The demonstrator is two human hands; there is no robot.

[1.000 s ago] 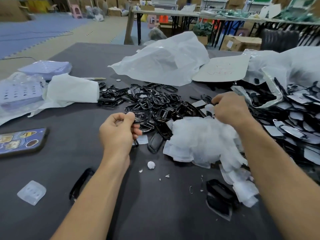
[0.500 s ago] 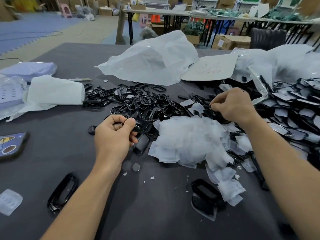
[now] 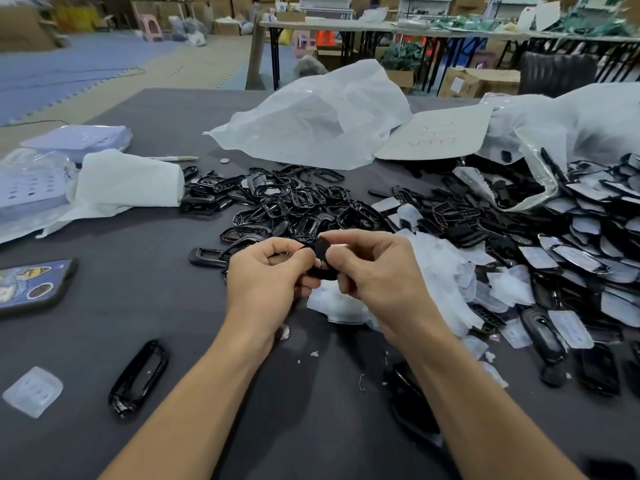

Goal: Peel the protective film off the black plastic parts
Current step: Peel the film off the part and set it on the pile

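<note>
Left hand [image 3: 266,277]: I pinch the black part [image 3: 322,252].
Right hand [image 3: 375,271]: I pinch the same part too.

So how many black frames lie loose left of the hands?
2: one black frame near the front edge, a second frame beside the left hand. Others may be hidden.

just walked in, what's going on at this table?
A person is working bare-handed over a dark table. The left hand and right hand both pinch one small black part between them, apparently picking at its film; no film is visibly lifted. Behind the hands lies a heap of bare black frames, to their right a pile of peeled film, and farther right a heap of film-covered parts.
</note>
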